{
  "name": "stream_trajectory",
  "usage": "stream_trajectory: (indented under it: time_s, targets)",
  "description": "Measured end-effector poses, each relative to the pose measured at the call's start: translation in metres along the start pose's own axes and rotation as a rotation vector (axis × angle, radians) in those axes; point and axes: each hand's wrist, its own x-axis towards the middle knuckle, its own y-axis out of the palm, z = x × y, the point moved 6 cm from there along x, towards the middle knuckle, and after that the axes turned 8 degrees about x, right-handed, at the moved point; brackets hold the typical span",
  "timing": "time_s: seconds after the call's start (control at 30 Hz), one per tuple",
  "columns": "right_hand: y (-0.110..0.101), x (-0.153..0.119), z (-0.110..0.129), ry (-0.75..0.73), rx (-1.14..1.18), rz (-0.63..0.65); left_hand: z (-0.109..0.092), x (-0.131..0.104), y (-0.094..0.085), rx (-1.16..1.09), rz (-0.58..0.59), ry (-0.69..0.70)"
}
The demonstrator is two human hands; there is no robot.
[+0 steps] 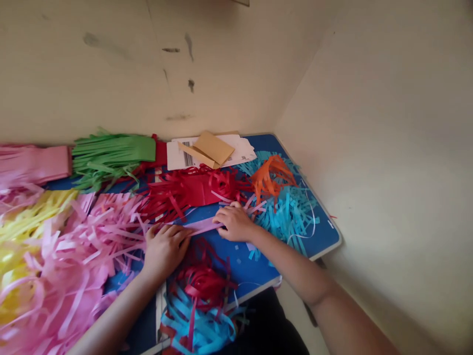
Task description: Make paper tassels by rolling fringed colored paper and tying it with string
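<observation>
A flat band of pink tissue-paper fringe (202,226) stretches between my two hands, low over the blue table. My left hand (167,246) is closed on its left end, fingers bent over the paper. At the other end my right hand (233,222) grips it, with loose pink strips poking out beyond the fingers. Just behind the band lies a red fringed paper bundle (201,191). In front of it, near the table edge, is a tangle of red strips (205,283) above light blue fringe (203,325).
Pink fringe (84,246) and yellow fringe (37,217) heap at left. Green fringe (118,150) lies along the wall. White packaging with a barcode (173,155) carries folded tan card (218,148). Orange fringe (272,175) tops blue fringe (286,214) at right. Walls bound the table (321,236).
</observation>
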Motion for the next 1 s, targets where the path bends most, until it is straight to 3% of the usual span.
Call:
stream_trajectory:
  time_s: [0.13,0.4,0.73,0.83,1.0]
  targets:
    - [0.001,0.001,-0.008,0.044,0.008,-0.006,0.010,-0.002,0.000,-0.028,-0.019,-0.050]
    - [0.003,0.010,-0.012,0.242,-0.113,-0.111,0.005,0.012,0.000,0.062,0.001,-0.143]
    - [0.005,0.012,-0.015,0.314,-0.156,-0.115,0.010,0.020,0.007,0.160,0.028,-0.112]
    - [-0.006,0.010,-0.002,0.183,-0.235,-0.152,0.005,0.020,0.000,0.188,-0.010,-0.051]
    - [0.001,0.008,0.030,-0.222,-0.341,0.031,-0.017,0.019,-0.014,0.200,-0.020,0.164]
